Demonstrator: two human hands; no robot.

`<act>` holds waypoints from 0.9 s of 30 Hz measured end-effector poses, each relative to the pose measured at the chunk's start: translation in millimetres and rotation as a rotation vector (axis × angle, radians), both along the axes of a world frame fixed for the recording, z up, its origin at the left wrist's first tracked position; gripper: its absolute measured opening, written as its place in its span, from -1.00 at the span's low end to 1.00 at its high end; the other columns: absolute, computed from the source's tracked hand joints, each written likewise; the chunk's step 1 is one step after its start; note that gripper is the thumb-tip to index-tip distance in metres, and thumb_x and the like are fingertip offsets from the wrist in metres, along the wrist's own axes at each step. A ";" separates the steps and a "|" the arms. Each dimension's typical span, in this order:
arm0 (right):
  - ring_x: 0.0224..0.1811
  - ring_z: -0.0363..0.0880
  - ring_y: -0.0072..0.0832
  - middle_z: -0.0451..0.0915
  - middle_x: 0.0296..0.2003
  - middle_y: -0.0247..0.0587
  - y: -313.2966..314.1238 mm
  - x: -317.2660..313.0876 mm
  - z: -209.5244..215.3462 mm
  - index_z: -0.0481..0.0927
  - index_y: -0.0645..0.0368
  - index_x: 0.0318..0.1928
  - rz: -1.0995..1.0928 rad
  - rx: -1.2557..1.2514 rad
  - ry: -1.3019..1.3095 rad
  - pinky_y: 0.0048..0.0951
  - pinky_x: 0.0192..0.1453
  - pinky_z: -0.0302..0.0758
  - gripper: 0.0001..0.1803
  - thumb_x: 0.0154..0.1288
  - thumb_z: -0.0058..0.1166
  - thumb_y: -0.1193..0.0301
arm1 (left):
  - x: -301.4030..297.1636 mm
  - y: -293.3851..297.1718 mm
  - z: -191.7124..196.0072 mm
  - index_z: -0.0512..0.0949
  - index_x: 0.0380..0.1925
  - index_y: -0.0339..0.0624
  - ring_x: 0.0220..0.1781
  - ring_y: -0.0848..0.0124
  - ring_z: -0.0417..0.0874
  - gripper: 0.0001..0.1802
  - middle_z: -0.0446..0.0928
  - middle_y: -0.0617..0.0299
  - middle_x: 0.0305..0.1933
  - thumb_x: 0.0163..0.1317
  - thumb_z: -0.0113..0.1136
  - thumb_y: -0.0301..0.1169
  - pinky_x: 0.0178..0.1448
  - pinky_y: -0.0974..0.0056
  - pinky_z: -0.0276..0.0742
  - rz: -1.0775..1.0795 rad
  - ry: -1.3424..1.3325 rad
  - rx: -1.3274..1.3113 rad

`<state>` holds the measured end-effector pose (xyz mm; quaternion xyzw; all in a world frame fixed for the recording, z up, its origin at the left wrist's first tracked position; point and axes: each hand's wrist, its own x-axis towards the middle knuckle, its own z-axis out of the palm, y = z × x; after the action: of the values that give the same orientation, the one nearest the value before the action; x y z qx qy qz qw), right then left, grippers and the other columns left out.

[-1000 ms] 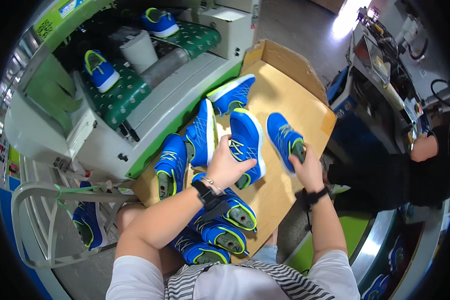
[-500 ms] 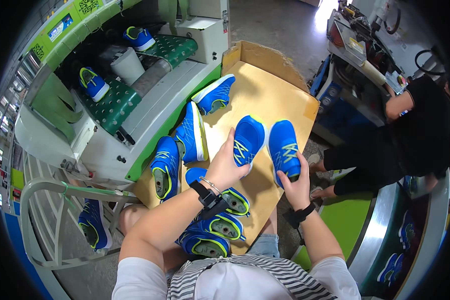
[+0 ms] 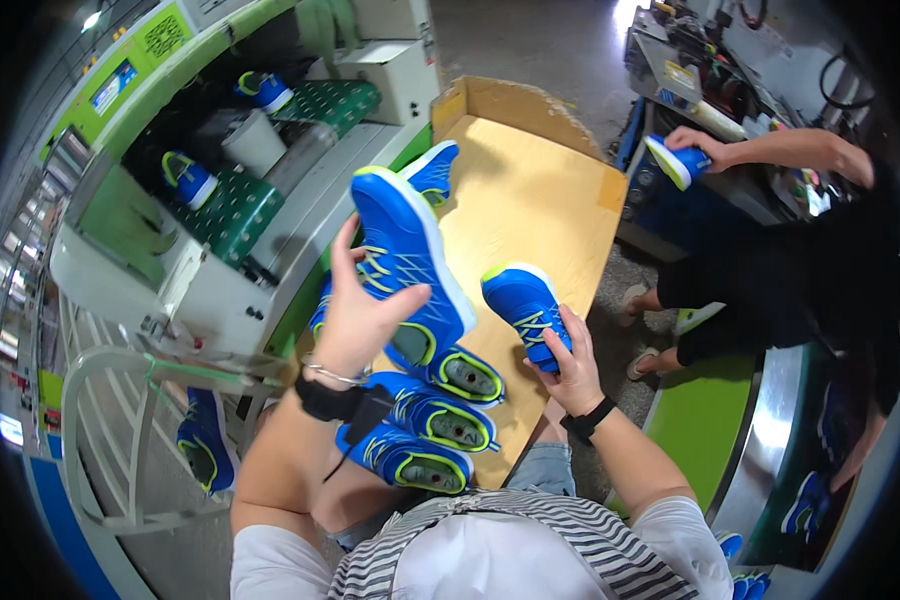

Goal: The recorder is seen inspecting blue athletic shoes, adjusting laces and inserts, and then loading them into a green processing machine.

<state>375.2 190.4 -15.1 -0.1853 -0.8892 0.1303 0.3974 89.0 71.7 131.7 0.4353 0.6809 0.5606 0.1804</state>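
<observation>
Over the left part of the table, my left hand grips a blue sneaker with yellow-green laces and a white sole. Its toe points up and away from me, its side turned toward the right. My right hand holds a second blue sneaker by the heel end, toe pointing away, over the table's right edge. Several more sneakers with greenish forms inside lie close to me on the wooden table. One sneaker rests at the table's far left side, partly hidden.
To the left, a machine has green studded belts carrying two sneakers. A metal rail stands at lower left, a sneaker behind it. At right, a co-worker's hand holds a sneaker beside a green-edged conveyor.
My left hand has moved left with its sneaker, which now looks larger and side-on. My right hand's sneaker has shifted down and left. The co-worker's arm now reaches out holding a sneaker.
</observation>
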 end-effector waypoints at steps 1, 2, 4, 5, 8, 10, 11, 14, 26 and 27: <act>0.35 0.35 0.22 0.25 0.40 0.18 1.6 2.2 -3.0 0.35 -0.12 0.35 0.017 0.011 -0.016 0.18 0.39 0.33 -0.10 -0.02 0.53 0.42 | -8.7 -13.2 10.4 0.03 0.51 -0.21 0.14 0.34 0.56 0.09 0.44 0.07 0.16 0.04 0.52 -0.44 0.26 0.26 0.49 -0.017 -0.130 -0.053; 0.36 0.34 0.22 0.25 0.40 0.18 1.6 4.5 0.3 0.36 -0.12 0.35 0.037 0.015 -0.066 0.21 0.41 0.30 -0.11 -0.02 0.53 0.43 | -15.5 -28.2 22.7 0.05 0.50 -0.21 0.13 0.36 0.56 0.05 0.46 0.09 0.12 0.08 0.51 -0.41 0.25 0.27 0.49 -0.026 -0.260 -0.105; 0.37 0.34 0.22 0.25 0.40 0.18 3.7 5.1 4.1 0.37 -0.11 0.34 0.071 0.046 -0.116 0.24 0.42 0.27 -0.12 -0.03 0.52 0.44 | -27.1 -56.1 40.2 0.14 0.47 -0.26 0.12 0.36 0.57 -0.05 0.49 0.10 0.09 0.15 0.48 -0.35 0.22 0.28 0.50 -0.015 -0.371 -0.237; 0.39 0.32 0.21 0.25 0.41 0.16 3.6 4.1 0.1 0.45 -0.13 0.28 0.085 0.015 -0.126 0.27 0.43 0.25 -0.25 0.04 0.46 0.38 | -34.0 -72.2 36.9 0.15 0.46 -0.27 0.13 0.36 0.57 -0.06 0.49 0.09 0.09 0.15 0.47 -0.36 0.24 0.27 0.49 -0.009 -0.370 -0.289; 0.38 0.32 0.22 0.25 0.40 0.18 6.0 2.7 -0.4 0.37 -0.11 0.33 0.150 0.067 -0.146 0.24 0.43 0.26 -0.11 -0.06 0.53 0.44 | -36.5 -110.4 10.8 0.15 0.46 -0.32 0.16 0.34 0.55 -0.07 0.50 0.06 0.11 0.18 0.47 -0.36 0.28 0.23 0.48 -0.028 -0.294 -0.444; 0.38 0.32 0.23 0.23 0.41 0.18 5.9 2.3 0.7 0.34 -0.13 0.35 0.186 0.051 -0.135 0.23 0.43 0.28 -0.06 -0.07 0.55 0.45 | -29.3 -132.8 -35.9 0.22 0.41 -0.36 0.19 0.25 0.57 -0.08 0.51 -0.02 0.21 0.14 0.51 -0.29 0.28 0.20 0.50 -0.065 0.088 -0.433; 0.39 0.31 0.24 0.22 0.42 0.18 8.1 4.7 -1.8 0.31 -0.14 0.36 0.178 0.041 -0.121 0.23 0.42 0.29 -0.04 -0.07 0.55 0.46 | -24.9 -129.0 -39.9 0.27 0.38 -0.35 0.22 0.17 0.57 -0.10 0.50 -0.09 0.23 0.12 0.51 -0.25 0.29 0.17 0.50 -0.068 0.047 -0.502; 0.39 0.31 0.25 0.21 0.43 0.21 11.4 7.1 -5.0 0.26 -0.16 0.38 0.175 0.028 -0.124 0.19 0.40 0.34 0.00 -0.06 0.55 0.48 | -7.7 -123.7 -49.3 0.30 0.36 -0.32 0.29 -0.03 0.55 -0.09 0.48 -0.20 0.27 0.06 0.52 -0.20 0.37 0.12 0.45 -0.071 0.136 -0.547; 0.34 0.43 0.08 0.46 0.27 0.25 71.8 -66.5 54.5 0.33 0.21 0.41 0.032 -0.787 -0.413 -0.21 0.40 0.38 -0.15 0.10 0.40 0.42 | 10.1 -138.0 -72.2 0.14 0.47 -0.17 0.38 0.33 0.39 -0.01 0.35 0.11 0.36 0.00 0.37 -0.69 0.46 0.21 0.32 0.000 -0.556 -0.255; 0.37 0.39 0.06 0.42 0.29 0.24 76.2 -59.3 42.7 0.33 0.19 0.41 0.033 -0.569 -0.403 -0.16 0.43 0.34 -0.15 0.12 0.41 0.39 | 21.1 -142.6 -68.9 0.15 0.47 -0.18 0.47 0.30 0.29 -0.03 0.27 0.08 0.45 -0.01 0.32 -0.71 0.53 0.18 0.22 -0.006 -0.487 -0.150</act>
<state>315.9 266.5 27.6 -0.2965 -0.8807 0.3401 0.1439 110.1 -70.9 62.8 0.2749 0.6556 0.5964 0.3728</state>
